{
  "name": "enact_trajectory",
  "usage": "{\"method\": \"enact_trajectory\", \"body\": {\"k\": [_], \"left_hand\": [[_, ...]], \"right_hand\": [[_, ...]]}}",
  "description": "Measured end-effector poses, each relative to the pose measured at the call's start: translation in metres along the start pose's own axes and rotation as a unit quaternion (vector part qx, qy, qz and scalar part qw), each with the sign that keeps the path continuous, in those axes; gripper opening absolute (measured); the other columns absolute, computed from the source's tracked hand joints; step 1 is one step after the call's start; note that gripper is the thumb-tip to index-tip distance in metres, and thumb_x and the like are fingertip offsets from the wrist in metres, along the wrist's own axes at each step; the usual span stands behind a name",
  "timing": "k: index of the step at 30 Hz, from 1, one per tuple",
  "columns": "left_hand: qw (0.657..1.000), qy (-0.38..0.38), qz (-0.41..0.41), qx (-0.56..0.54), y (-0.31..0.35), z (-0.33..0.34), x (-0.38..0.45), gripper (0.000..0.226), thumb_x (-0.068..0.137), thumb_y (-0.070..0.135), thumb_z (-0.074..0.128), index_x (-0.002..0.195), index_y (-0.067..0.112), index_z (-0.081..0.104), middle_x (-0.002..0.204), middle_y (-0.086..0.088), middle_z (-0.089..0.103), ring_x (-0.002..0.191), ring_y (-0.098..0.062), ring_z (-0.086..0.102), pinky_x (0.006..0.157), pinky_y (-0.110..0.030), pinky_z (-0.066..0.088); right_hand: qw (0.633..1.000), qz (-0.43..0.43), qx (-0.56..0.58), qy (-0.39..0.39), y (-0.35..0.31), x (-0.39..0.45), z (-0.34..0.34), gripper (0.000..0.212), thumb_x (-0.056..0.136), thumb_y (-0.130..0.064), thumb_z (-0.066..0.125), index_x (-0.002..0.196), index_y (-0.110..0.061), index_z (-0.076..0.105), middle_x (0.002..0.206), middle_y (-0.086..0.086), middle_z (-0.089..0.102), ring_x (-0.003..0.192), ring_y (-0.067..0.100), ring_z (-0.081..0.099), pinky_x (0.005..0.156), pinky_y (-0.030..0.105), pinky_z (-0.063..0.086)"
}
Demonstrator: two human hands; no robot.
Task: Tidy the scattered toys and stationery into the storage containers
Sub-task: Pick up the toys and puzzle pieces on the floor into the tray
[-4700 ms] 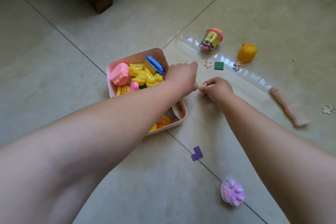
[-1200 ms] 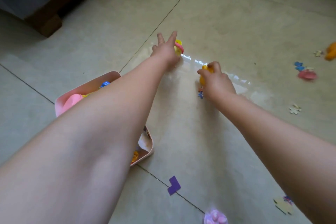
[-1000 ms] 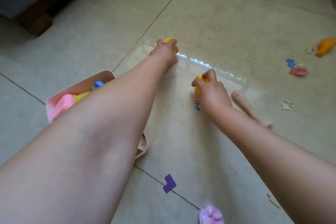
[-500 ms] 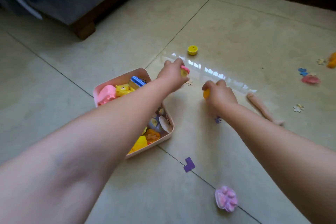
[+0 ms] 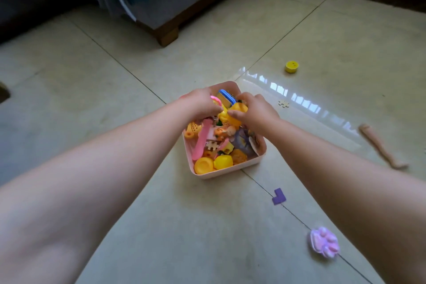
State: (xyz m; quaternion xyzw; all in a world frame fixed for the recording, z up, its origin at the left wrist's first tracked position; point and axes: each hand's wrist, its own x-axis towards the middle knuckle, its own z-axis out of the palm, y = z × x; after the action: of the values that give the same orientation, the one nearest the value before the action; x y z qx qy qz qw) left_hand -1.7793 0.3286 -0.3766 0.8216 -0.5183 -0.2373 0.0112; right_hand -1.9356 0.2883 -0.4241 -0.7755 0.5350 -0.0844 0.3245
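A pink square bin full of small plastic toys sits on the tiled floor at the centre. Both my hands are over its far half. My left hand grips a yellow toy with a pink rim, mostly hidden under the fingers. My right hand holds an orange-yellow cup-like toy with the thumb curled on it. A blue-edged toy shows between the hands.
Scattered on the floor: a yellow round cap, a pale puzzle piece, a skin-coloured doll leg, a purple L-shaped foam piece, and a lilac paw-shaped toy. A sofa with a wooden foot stands behind.
Both hands took toys off the floor farther out and have brought them back over the pink bin. The view has tilted so the bin lies in the centre.
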Motion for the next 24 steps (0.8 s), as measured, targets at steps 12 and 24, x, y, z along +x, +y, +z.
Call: {"method": "enact_trajectory", "body": {"k": [12, 24], "left_hand": [[0.988, 0.078, 0.002, 0.133, 0.034, 0.010, 0.019, 0.031, 0.093, 0.038, 0.051, 0.110, 0.014, 0.060, 0.106, -0.008, 0.062, 0.100, -0.031, 0.059, 0.070, -0.032, 0.042], [0.988, 0.023, 0.139, 0.068, 0.154, 0.091, 0.099, 0.075, 0.093, 0.032, 0.053, 0.153, 0.024, 0.011, 0.158, -0.015, 0.014, 0.142, -0.034, 0.021, 0.106, -0.045, 0.035]], "right_hand": [[0.995, 0.054, 0.043, 0.074, 0.045, 0.008, -0.006, 0.041, 0.096, -0.038, 0.051, 0.134, -0.026, 0.046, 0.134, 0.007, 0.044, 0.114, 0.025, 0.057, 0.089, 0.038, 0.048], [0.937, 0.267, -0.142, 0.176, 0.196, -0.006, -0.046, 0.057, 0.086, -0.009, 0.046, 0.141, -0.025, 0.041, 0.154, 0.008, 0.026, 0.146, 0.034, 0.008, 0.115, 0.059, -0.002]]}}
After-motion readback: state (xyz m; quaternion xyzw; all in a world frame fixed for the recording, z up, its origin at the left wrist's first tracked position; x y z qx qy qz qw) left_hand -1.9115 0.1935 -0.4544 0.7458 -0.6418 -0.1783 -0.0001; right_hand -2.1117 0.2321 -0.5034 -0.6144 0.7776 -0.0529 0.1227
